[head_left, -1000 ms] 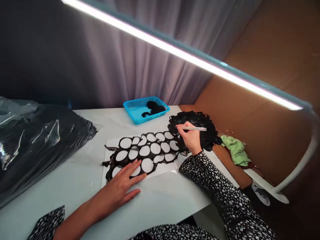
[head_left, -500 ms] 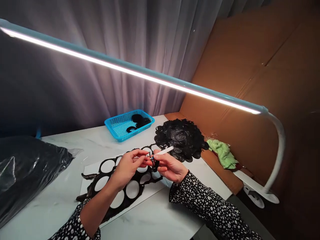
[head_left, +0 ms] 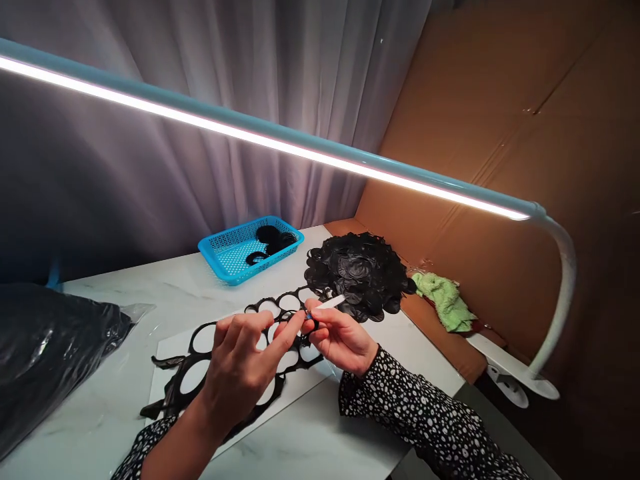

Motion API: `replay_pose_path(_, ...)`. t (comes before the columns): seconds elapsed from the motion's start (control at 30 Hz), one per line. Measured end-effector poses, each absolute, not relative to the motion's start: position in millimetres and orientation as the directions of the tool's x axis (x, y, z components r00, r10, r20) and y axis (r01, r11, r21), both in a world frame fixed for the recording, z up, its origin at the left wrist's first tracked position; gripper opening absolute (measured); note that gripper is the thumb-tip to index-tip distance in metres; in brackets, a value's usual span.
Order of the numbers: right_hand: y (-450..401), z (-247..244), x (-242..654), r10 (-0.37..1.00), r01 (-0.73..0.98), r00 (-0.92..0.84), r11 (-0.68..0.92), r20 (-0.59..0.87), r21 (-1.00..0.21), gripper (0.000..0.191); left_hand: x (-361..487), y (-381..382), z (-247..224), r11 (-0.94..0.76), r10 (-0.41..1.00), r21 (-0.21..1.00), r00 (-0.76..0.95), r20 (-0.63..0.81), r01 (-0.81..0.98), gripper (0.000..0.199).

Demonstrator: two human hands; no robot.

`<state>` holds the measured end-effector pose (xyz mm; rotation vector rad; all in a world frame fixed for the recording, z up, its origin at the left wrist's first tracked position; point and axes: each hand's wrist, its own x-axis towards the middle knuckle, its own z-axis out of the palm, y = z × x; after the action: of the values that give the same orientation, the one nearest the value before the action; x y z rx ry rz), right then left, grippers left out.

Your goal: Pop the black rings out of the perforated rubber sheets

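Right hand and left hand meet above a black sheet with round holes
The right grip is clamped on a white pen; the left grip's fingers reach beside its tip, hold unclear; the sheet lies on a white board on the bench; a heap of black scraps sits just beyond.

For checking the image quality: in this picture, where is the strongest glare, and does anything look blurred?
In the head view, the desk lamp's light strip is blown out white and gives the strongest glare; the left hand and white pen look slightly soft; the black pile loses detail in shadow.
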<state>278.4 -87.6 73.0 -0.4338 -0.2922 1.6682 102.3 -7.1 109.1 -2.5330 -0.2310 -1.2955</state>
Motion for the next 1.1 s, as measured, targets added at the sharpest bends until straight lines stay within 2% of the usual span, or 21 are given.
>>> replay_pose_path(0.23, -89, 74, 277, 0.985, -0.896, -0.112, -0.157, -0.131, -0.416, 0.026, 100, -10, 107, -0.940, 0.006, -0.203, 0.607, 0.795, 0.275, 0.037)
replay_pose_path(0.4, -89, 74, 277, 0.984, -0.902, -0.117, -0.162, -0.133, -0.400, 0.025, 103, -7, 113, -0.945, 0.028, -0.165, 0.574, 0.819, 0.281, 0.035)
replay_pose_path(0.47, -89, 75, 278, 0.984, -0.901, -0.101, -0.154, -0.149, -0.406, 0.024, 103, -5, 111, -0.955, 0.095, -0.091, 0.581, 0.809, 0.283, 0.033)
replay_pose_path(0.53, -90, 76, 281, 0.986, -0.905, -0.039, -0.104, -0.164, -0.413, 0.021, 103, -6, 101, -0.952, 0.239, 0.056, 0.618, 0.749, 0.300, 0.025)
replay_pose_path(0.6, -92, 79, 286, 0.985, -0.907, 0.060, -0.013, -0.159, -0.421, 0.018, 101, -10, 81, -0.927, 0.371, 0.198, 0.709, 0.600, 0.318, 0.019)
replay_pose_path(0.63, -94, 81, 289, 0.982, -0.905, 0.110, 0.036, -0.152, -0.424, 0.017, 100, -15, 68, -0.919, 0.393, 0.234, 0.770, 0.502, 0.317, 0.019)
replay_pose_path(0.67, -95, 83, 293, 0.978, -0.901, 0.153, 0.078, -0.144, -0.426, 0.016, 100, -20, 54, -0.918, 0.389, 0.247, 0.823, 0.414, 0.310, 0.026)
replay_pose_path(0.73, -99, 87, 299, 0.968, -0.891, 0.219, 0.147, -0.122, -0.429, 0.012, 104, -33, 26, -0.934, 0.337, 0.223, 0.899, 0.280, 0.280, 0.057)
replay_pose_path(0.8, -104, 92, 304, 0.958, -0.875, 0.274, 0.211, -0.087, -0.437, 0.009, 114, -45, 5, -0.936, 0.310, 0.231, 0.934, 0.178, 0.266, 0.075)
replay_pose_path(0.87, -108, 96, 307, 0.943, -0.847, 0.329, 0.272, -0.048, -0.456, 0.008, 129, -54, -6, -0.925, 0.326, 0.257, 0.933, 0.150, 0.281, 0.081)
replay_pose_path(0.97, -111, 100, 310, 0.914, -0.785, 0.404, 0.363, 0.029, -0.503, 0.008, 158, -59, -8, -0.921, 0.327, 0.283, 0.925, 0.192, 0.267, 0.082)
replay_pose_path(1.03, -108, 102, 312, 0.903, -0.731, 0.421, 0.395, 0.087, -0.556, 0.010, 176, -63, 0, -0.923, 0.329, 0.279, 0.920, 0.212, 0.266, 0.072)
replay_pose_path(1.1, -101, 104, 313, 0.917, -0.674, 0.383, 0.357, 0.106, -0.647, 0.013, 185, -69, 13, -0.919, 0.365, 0.246, 0.902, 0.231, 0.309, 0.058)
